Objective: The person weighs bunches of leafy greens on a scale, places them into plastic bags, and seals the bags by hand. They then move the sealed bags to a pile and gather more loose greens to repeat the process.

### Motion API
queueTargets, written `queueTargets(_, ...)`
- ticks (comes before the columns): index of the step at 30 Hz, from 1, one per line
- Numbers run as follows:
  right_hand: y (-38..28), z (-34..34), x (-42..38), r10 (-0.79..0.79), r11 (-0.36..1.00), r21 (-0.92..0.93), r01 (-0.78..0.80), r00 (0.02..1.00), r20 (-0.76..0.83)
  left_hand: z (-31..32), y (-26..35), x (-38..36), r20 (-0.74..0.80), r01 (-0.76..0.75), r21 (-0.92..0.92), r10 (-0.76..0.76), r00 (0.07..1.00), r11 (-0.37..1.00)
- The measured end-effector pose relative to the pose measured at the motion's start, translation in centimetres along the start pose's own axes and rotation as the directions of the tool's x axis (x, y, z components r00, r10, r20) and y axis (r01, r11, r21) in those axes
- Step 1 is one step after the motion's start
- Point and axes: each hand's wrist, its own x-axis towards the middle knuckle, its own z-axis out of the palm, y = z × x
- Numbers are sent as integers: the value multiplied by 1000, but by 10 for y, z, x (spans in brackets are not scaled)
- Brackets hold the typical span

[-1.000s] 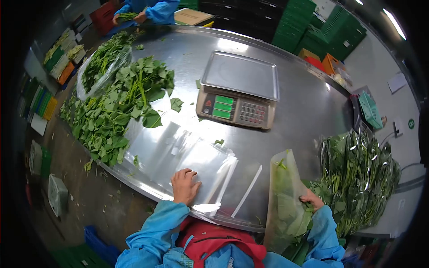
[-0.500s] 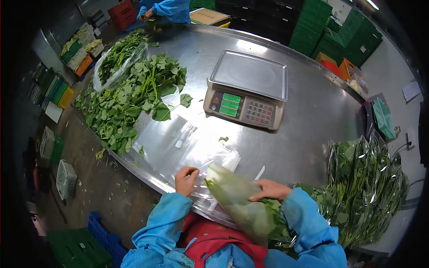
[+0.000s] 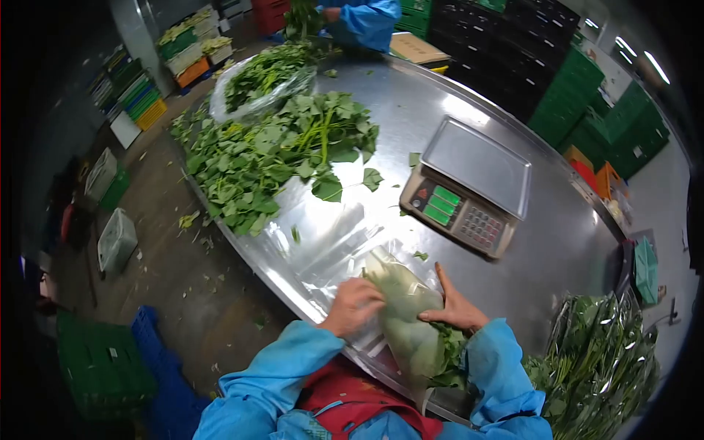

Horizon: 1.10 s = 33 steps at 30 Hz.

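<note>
A clear plastic bag of leafy greens (image 3: 408, 312) lies slanted at the near table edge, in front of my body. Leaves (image 3: 449, 359) stick out along its lower right side. My left hand (image 3: 354, 306) is at the bag's left edge, with its fingers curled against the plastic. My right hand (image 3: 457, 304) rests on the bag's right side, thumb and fingers spread apart. Flat clear bags (image 3: 330, 268) lie on the table just beyond my left hand.
A digital scale (image 3: 469, 187) stands beyond my right hand. Loose greens (image 3: 271, 158) are heaped at the left, and bagged greens (image 3: 598, 359) lie at the right. A co-worker's blue sleeve (image 3: 363, 26) shows across the metal table (image 3: 543, 271). Green crates (image 3: 103, 359) stand at lower left.
My view has turned, so the table and scale appear farther right. The left hand has moved right onto the bag's edge. My right hand's fingers have spread, and the bag sits more upright in view.
</note>
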Motion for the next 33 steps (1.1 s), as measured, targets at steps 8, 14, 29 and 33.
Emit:
queueTargets(8,5,-21,-5,242,964,101,-247,968,60,-17,-18,-33,-192,84,238,-38,981,968)
queueTargets(14,-18,-39,-49,176,976,146,-160,978,-108,5,-54,-59,103,233,724,-436,894,649)
queueTargets(29,51,-43,-135,432,886,335,-319,830,-353,128,72,3,770,797,-570,-469,433,-201)
queueTargets(33,31,-31,-133,488,834,516,-196,699,-522,171,41,2,820,860,-501,-374,433,-103)
